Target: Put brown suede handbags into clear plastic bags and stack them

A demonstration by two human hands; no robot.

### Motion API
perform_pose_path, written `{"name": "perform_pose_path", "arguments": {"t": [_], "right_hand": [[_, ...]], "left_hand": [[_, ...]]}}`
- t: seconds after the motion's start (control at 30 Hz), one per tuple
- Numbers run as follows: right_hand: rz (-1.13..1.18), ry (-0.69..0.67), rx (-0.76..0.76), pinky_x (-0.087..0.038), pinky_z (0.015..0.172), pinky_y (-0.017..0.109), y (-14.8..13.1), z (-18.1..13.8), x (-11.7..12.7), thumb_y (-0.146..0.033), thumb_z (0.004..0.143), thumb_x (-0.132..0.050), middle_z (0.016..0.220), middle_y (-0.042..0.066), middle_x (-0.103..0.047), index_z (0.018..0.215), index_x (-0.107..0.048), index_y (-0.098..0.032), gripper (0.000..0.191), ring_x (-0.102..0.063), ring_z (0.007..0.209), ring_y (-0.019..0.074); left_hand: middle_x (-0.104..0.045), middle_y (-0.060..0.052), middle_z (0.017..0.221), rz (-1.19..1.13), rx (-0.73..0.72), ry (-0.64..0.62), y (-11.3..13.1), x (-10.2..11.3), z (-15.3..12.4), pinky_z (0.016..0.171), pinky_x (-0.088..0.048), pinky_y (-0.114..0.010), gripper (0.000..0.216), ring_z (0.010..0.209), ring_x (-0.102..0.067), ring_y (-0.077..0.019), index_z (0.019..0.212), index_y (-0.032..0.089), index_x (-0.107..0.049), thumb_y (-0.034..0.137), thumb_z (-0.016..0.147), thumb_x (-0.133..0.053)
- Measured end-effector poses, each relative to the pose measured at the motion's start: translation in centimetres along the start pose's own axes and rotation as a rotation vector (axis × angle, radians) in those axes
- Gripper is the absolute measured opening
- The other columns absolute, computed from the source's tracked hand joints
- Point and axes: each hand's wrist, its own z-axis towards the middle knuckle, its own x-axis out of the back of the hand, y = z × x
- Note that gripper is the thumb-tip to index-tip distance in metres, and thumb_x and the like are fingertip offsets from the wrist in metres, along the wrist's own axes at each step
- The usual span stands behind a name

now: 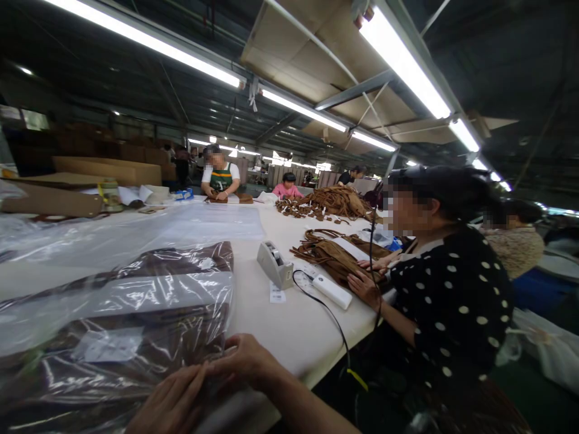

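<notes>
A clear plastic bag [136, 313] with dark brown goods inside lies on the white table [289, 325] right in front of me. My left hand [174, 401] rests at the bag's near edge, fingers curled together on the plastic. My right hand [242, 361] sits beside it with fingers bent, pinching the same edge of the bag. Both hands are at the bottom of the head view.
A grey tape dispenser [275, 264] and a white block with a black cable [332, 291] lie mid-table. A person in a dotted black top [452, 301] works on brown bags [337, 256] at my right. Brown straps are piled [332, 202] further back. Other people sit at the far end.
</notes>
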Motion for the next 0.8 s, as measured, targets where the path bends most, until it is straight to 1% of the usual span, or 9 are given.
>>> {"name": "perform_pose_path", "arguments": {"t": [0.1,0.17,0.27,0.4,0.57,0.63,0.7,0.73,0.8], "right_hand": [[0.022,0.063,-0.025,-0.051,0.051,0.028,0.0,-0.4,-0.7,-0.029,0.034,-0.091,0.079,0.004,-0.07,0.101,-0.059,-0.012,0.077,-0.061,0.058,0.0153],[0.054,0.114,-0.044,-0.046,0.049,0.024,-0.3,-0.6,-1.2,-0.026,0.037,-0.087,0.072,0.001,-0.067,0.1,-0.056,-0.014,0.071,-0.057,0.054,0.0123],[0.179,0.097,-0.035,-0.042,0.049,0.022,-1.2,-0.7,-1.9,-0.023,0.043,-0.079,0.068,-0.004,-0.062,0.093,-0.055,-0.017,0.056,-0.052,0.051,0.0087],[0.369,0.026,-0.067,-0.039,0.049,0.022,-1.8,-0.3,-2.5,-0.018,0.047,-0.072,0.063,-0.006,-0.056,0.08,-0.054,-0.019,0.038,-0.048,0.051,0.0074],[0.401,-0.024,-0.261,-0.042,0.051,0.021,-0.8,0.0,-1.6,-0.02,0.06,-0.069,0.061,-0.002,-0.057,0.078,-0.06,-0.012,0.021,-0.054,0.054,0.009],[0.341,-0.067,-0.301,-0.048,0.055,0.025,-0.5,0.1,-0.9,-0.032,0.069,-0.072,0.067,0.001,-0.062,0.086,-0.064,-0.01,0.029,-0.059,0.057,0.0124],[0.258,-0.111,-0.3,-0.054,0.061,0.033,-0.3,0.2,-0.5,-0.048,0.071,-0.076,0.075,0.005,-0.067,0.095,-0.066,-0.01,0.047,-0.065,0.063,0.017],[0.225,-0.119,-0.281,-0.056,0.065,0.037,-0.3,0.3,-0.4,-0.053,0.067,-0.08,0.077,0.006,-0.069,0.097,-0.066,-0.01,0.054,-0.066,0.066,0.0192],[0.197,-0.114,-0.243,-0.057,0.069,0.043,-0.2,0.6,-0.4,-0.051,0.053,-0.09,0.078,0.006,-0.069,0.094,-0.066,-0.01,0.062,-0.067,0.07,0.0216]], "left_hand": [[-0.07,-0.006,0.116,-0.012,0.032,-0.003,0.9,1.4,1.5,0.103,-0.045,-0.024,0.033,0.107,-0.065,-0.0172,0.122,0.019,-0.065,0.031,0.098,-0.046],[-0.068,-0.006,0.123,-0.024,0.097,-0.006,1.2,2.4,2.6,0.116,-0.033,-0.034,0.034,0.119,-0.06,-0.0201,0.127,0.02,-0.063,0.028,0.099,-0.045],[-0.063,-0.007,0.134,0.001,0.147,-0.049,1.0,3.3,4.2,0.121,-0.023,-0.042,0.038,0.13,-0.052,-0.0219,0.134,0.02,-0.057,0.021,0.1,-0.04],[-0.067,-0.009,0.124,0.06,0.136,-0.077,-0.2,3.3,5.5,0.113,-0.035,-0.037,0.04,0.119,-0.059,-0.0191,0.132,0.017,-0.058,0.013,0.098,-0.036],[-0.071,-0.006,0.106,-0.027,0.172,-0.06,-0.2,2.4,5.1,0.09,-0.046,-0.033,0.033,0.097,-0.065,-0.0182,0.117,0.018,-0.062,0.009,0.097,-0.037],[-0.072,-0.005,0.101,-0.069,0.174,-0.057,0.0,2.2,4.8,0.084,-0.047,-0.032,0.031,0.09,-0.065,-0.0178,0.114,0.018,-0.061,0.009,0.097,-0.037],[-0.072,-0.004,0.097,-0.09,0.168,-0.061,0.2,2.1,4.7,0.08,-0.046,-0.032,0.029,0.085,-0.065,-0.0177,0.113,0.018,-0.061,0.009,0.098,-0.037],[-0.072,-0.004,0.096,-0.093,0.16,-0.062,0.3,2.2,4.7,0.079,-0.046,-0.031,0.029,0.084,-0.065,-0.0177,0.112,0.018,-0.061,0.009,0.098,-0.036],[-0.073,-0.004,0.095,-0.091,0.145,-0.05,0.2,2.2,4.7,0.079,-0.046,-0.031,0.029,0.082,-0.066,-0.0173,0.11,0.018,-0.061,0.01,0.099,-0.035]]}}
